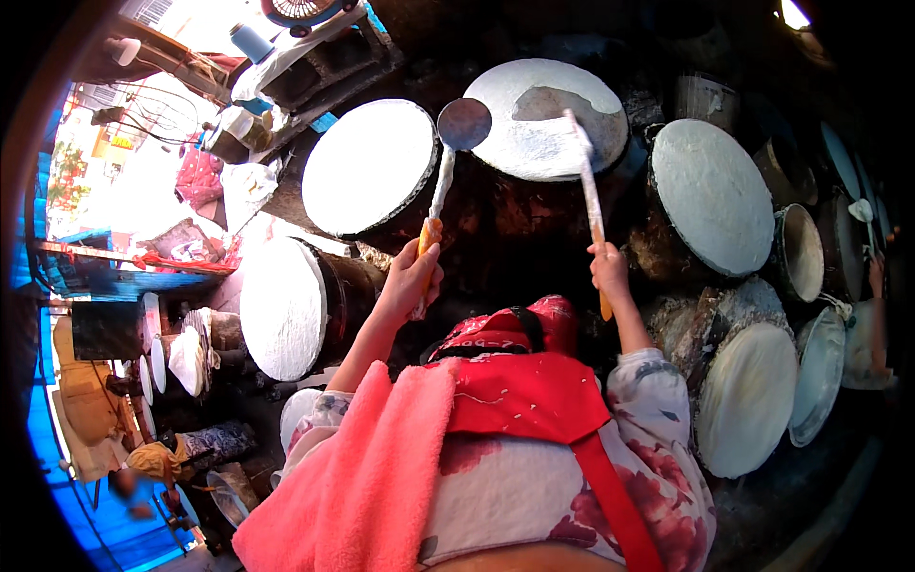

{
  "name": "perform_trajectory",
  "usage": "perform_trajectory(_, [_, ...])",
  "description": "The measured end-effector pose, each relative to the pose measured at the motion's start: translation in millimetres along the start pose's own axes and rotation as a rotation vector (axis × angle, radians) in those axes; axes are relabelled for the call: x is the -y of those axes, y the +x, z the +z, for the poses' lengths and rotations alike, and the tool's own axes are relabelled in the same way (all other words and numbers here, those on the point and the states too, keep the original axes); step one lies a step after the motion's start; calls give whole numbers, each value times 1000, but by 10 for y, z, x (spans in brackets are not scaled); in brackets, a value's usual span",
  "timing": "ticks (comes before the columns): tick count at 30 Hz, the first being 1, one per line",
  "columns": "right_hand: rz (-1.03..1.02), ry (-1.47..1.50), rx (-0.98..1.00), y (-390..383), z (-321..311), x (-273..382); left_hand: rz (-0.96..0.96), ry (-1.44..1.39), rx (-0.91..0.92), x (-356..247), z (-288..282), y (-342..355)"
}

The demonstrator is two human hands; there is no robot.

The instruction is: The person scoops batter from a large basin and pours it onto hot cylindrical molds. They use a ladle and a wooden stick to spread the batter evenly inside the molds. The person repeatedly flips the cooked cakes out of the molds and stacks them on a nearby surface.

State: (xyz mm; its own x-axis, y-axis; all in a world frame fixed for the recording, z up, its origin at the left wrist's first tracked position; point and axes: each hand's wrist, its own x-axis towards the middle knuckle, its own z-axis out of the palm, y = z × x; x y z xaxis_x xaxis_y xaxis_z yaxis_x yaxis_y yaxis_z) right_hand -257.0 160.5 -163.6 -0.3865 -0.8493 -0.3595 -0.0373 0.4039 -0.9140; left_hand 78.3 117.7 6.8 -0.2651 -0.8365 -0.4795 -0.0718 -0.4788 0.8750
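My left hand point(412, 278) is closed round the orange handle of a long-handled ladle point(464, 124). Its round, dark head is raised between two round, drum-like tops at the far side. My right hand point(610, 272) grips the orange handle of a long, pale-coated spatula point(589, 186), whose far end lies over the far round griddle point(562, 103). A white layer point(515, 148) covers much of that griddle, while a grey patch shows along its upper right. To the left of it, another round top point(370, 167) is evenly white.
More white-topped rounds stand at the left point(282, 307), the right point(713, 195) and the near right point(748, 400). A small fan point(303, 8) and a cluttered stand are at the far left. Another person's arm point(875, 286) shows at the right edge.
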Motion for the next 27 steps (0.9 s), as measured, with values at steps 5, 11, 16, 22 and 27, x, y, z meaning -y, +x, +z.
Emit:
perform_trajectory(5, [-602,-665,-56,-69,45,-293,0,-24,31,-10,139,96])
perform_trajectory(11, [-236,-362,-115,352,-430,-228,19,70,24,-44,250,252])
perform_trajectory(16, [-485,-845,67,92,-423,-175,-39,36,40,-67,230,264])
perform_trajectory(22, [-401,-670,-126,740,-662,94,-31,63,45,-186,449,446])
perform_trajectory(27, [-425,-831,-32,426,-732,-8,-54,104,20,-110,351,358])
